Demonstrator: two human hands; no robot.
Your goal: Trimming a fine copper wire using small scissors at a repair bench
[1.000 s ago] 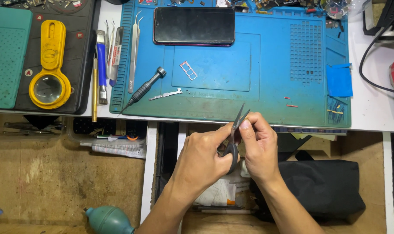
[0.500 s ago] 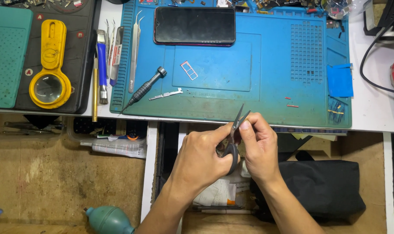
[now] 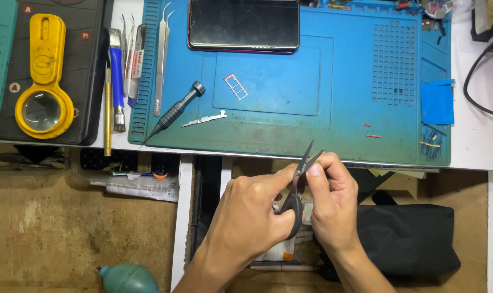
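A phone point(image 3: 244, 24) is seen lying flat at the top centre of a blue work mat point(image 3: 333, 130), its rectangular screen dark and unlit, with a thin reddish edge along the lower side. Left of the mat, three small round red labels point(image 3: 27, 9) are seen on a black tray point(image 3: 91, 70), beside a yellow magnifier. On the lower shelf below the table edge, a long flattened tube-shaped package point(image 3: 140, 188) is seen, pale with dark print. A small white and orange package point(image 3: 276, 252) is partly hidden under the hands.
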